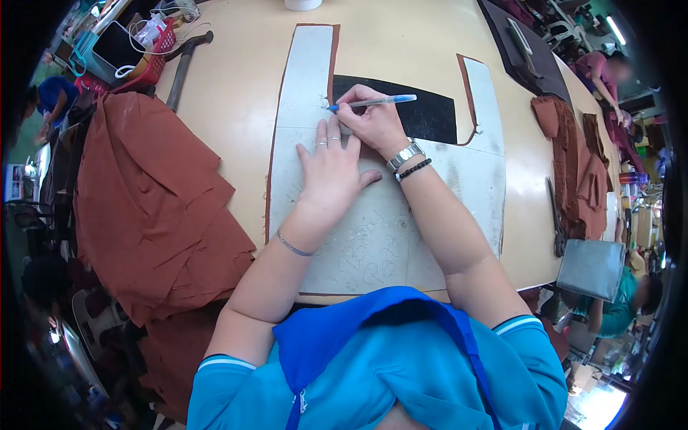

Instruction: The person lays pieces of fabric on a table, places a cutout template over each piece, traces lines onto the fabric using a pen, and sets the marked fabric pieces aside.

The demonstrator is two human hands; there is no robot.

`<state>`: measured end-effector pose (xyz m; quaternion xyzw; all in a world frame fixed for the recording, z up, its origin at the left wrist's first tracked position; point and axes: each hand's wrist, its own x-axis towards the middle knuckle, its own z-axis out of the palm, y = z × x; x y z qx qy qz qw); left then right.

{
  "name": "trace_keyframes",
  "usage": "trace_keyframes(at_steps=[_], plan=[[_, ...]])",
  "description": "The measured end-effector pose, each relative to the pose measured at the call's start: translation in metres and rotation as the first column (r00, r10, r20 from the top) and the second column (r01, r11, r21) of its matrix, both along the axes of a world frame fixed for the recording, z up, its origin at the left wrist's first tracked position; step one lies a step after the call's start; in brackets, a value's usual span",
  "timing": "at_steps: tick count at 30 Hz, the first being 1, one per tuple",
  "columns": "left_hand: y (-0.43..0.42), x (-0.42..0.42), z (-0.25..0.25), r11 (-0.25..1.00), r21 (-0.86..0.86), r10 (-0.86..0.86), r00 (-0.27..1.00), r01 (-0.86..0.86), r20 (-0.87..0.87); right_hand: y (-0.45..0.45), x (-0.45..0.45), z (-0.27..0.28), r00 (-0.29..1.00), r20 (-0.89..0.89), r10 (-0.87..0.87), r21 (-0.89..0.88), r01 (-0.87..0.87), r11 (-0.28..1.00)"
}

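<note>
My right hand (374, 120) is closed around a blue-and-clear pen (383, 100), its tip down near the inner edge of a white pattern template (373, 236). Flat on the template lies my left hand (331, 168), fingers spread, just below the pen tip. The template has two upright arms and faint pencil marks and scribbles. Reddish-brown fabric (335, 54) shows as a thin border from under it. Between the two arms sits a black flat piece (426, 115), partly behind my right hand.
Reddish-brown fabric (143, 201) is heaped at the left table edge. A hammer (185, 68) lies near a red basket (159, 61). On the right are scissors (555, 218), brown fabric strips (573, 161) and a grey box-like object (591, 269). Other people (605, 79) are around the table.
</note>
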<state>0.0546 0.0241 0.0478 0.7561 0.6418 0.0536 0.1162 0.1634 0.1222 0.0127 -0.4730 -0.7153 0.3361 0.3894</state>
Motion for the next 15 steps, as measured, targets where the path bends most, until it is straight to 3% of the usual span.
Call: trace_keyframes(at_steps=[5,8,10,11,15], plan=[[-0.002,-0.001,-0.003,1.0,0.004,0.016,1.0,-0.017,0.018,-0.001,-0.003,0.001,0.992,-0.128,0.018,-0.066,-0.027,0.997],[-0.002,0.001,0.002,1.0,-0.011,-0.004,1.0,0.004,0.023,0.007,0.002,-0.008,0.992,-0.119,0.046,0.057,-0.039,0.998],[-0.004,0.001,0.006,1.0,-0.018,-0.018,1.0,0.018,0.021,-0.003,0.015,0.014,0.995,-0.103,-0.017,-0.114,0.005,0.993],[-0.004,0.001,0.007,0.999,-0.006,-0.033,0.999,0.034,0.028,-0.002,0.024,0.008,0.969,-0.235,-0.074,-0.18,0.032,0.983],[-0.003,0.002,0.006,0.999,-0.019,-0.03,0.999,0.031,0.045,-0.022,0.113,0.009,0.866,-0.419,-0.272,-0.045,0.279,0.959]])
